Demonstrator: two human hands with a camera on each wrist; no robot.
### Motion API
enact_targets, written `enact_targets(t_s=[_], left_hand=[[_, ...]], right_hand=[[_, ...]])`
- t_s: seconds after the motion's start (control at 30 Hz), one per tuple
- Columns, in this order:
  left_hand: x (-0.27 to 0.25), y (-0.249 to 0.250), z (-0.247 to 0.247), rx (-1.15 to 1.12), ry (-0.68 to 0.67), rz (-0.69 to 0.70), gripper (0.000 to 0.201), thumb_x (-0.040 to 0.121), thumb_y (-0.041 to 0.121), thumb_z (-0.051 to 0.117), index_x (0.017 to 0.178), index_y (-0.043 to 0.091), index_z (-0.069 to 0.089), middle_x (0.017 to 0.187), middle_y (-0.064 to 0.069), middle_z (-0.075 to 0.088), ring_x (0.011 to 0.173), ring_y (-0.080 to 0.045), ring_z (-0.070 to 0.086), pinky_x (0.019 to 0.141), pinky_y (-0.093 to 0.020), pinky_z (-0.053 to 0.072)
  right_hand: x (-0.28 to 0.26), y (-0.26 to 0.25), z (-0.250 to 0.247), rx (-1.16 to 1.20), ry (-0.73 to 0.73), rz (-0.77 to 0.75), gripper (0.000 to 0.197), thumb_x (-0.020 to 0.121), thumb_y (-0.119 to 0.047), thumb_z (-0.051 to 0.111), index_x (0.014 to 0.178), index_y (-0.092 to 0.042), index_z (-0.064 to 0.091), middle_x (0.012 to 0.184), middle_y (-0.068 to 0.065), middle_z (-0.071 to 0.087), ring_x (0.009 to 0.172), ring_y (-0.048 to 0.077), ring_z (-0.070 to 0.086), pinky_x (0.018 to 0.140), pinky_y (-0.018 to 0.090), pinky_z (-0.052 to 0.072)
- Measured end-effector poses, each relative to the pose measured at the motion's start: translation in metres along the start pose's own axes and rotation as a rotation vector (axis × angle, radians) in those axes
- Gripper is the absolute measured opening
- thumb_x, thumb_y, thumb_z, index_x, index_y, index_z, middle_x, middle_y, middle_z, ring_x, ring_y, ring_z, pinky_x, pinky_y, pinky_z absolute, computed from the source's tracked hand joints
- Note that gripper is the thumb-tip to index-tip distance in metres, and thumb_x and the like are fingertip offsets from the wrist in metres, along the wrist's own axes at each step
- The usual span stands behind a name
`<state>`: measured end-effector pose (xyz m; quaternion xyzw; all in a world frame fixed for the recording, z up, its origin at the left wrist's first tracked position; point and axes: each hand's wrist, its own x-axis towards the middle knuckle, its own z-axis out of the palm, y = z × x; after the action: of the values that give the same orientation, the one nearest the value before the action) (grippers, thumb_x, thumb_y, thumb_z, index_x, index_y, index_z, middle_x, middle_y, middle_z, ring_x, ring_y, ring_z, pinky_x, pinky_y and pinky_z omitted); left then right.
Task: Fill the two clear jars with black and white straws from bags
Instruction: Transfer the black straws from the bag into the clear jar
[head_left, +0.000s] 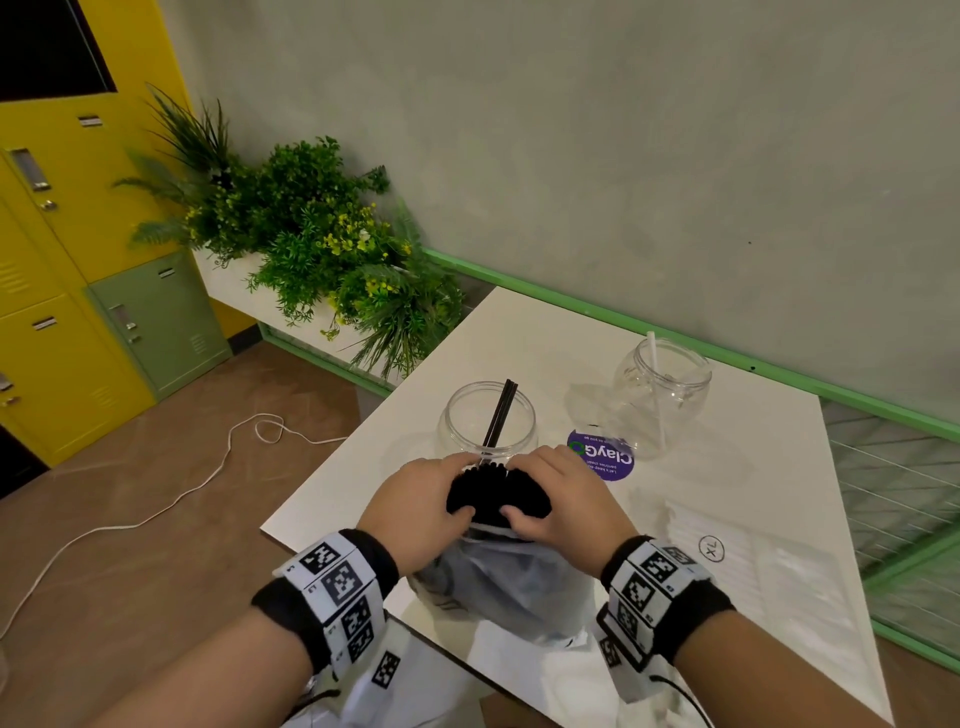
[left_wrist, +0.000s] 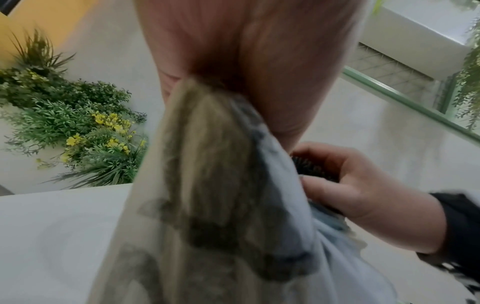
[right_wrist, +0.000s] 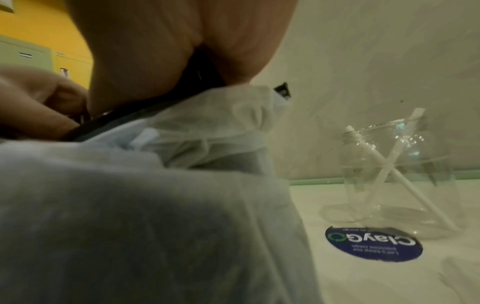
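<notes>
Right at the centre of the head view, we have our left hand (head_left: 415, 499) and right hand (head_left: 566, 499) curled round the bundle of black straws (head_left: 496, 491) from either side, thumbs underneath and fingers over the far edge, so both hands grip it where it sticks out of the mouth of the plastic bag (head_left: 509, 587). The bag hangs just below our hands, in the lower middle of the frame, soft and crumpled.

We judge the straws to be light, thin and smooth, stiff along their length but ready to slide apart or fan out, so we would take them round the middle of the bunch with an even squeeze, not by the ends. The bag will likely give no support and may drag along as they come out.

Just above our hands stands the near jar (head_left: 485, 421), holding a couple of black straws already. The far jar (head_left: 662, 395) sits to the upper right with white straws (head_left: 655, 384) leaning in it, near a round purple sticker (head_left: 602, 457) on the white table (head_left: 753, 597).
</notes>
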<state>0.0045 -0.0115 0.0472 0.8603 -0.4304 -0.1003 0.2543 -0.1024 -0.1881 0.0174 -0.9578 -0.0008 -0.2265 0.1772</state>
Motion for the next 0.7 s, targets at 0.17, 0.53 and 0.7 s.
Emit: enact_targets(t_s=[0.17, 0.53, 0.7], left_hand=[[-0.002, -0.005, 0.002, -0.016, 0.095, -0.040, 0.038, 0.089, 0.033, 0.060, 0.127, 0.032, 0.055, 0.105, 0.005, 0.067, 0.095, -0.015, 0.060, 0.077, -0.022, 0.043], [-0.003, 0.004, 0.017, 0.064, 0.054, 0.122, 0.037, 0.094, 0.035, 0.050, 0.131, 0.034, 0.050, 0.114, 0.004, 0.066, 0.104, -0.017, 0.056, 0.082, -0.028, 0.045], [-0.008, -0.005, 0.007, 0.039, 0.143, 0.134, 0.029, 0.093, 0.030, 0.052, 0.122, 0.028, 0.059, 0.113, 0.006, 0.064, 0.104, -0.018, 0.054, 0.087, -0.030, 0.044]], right_hand=[[-0.009, 0.015, -0.012, -0.118, 0.029, -0.001, 0.034, 0.087, -0.041, 0.055, 0.111, -0.019, 0.066, 0.098, -0.004, 0.063, 0.083, 0.020, 0.051, 0.078, 0.029, 0.045], [0.004, -0.012, -0.013, -0.258, -0.150, 0.115, 0.064, 0.082, -0.076, 0.037, 0.105, -0.023, 0.063, 0.099, -0.006, 0.063, 0.094, 0.022, 0.053, 0.076, 0.040, 0.048], [0.005, -0.001, -0.008, -0.342, -0.181, 0.175, 0.042, 0.081, -0.056, 0.045, 0.097, -0.021, 0.061, 0.089, -0.005, 0.061, 0.087, 0.022, 0.050, 0.071, 0.042, 0.050]])
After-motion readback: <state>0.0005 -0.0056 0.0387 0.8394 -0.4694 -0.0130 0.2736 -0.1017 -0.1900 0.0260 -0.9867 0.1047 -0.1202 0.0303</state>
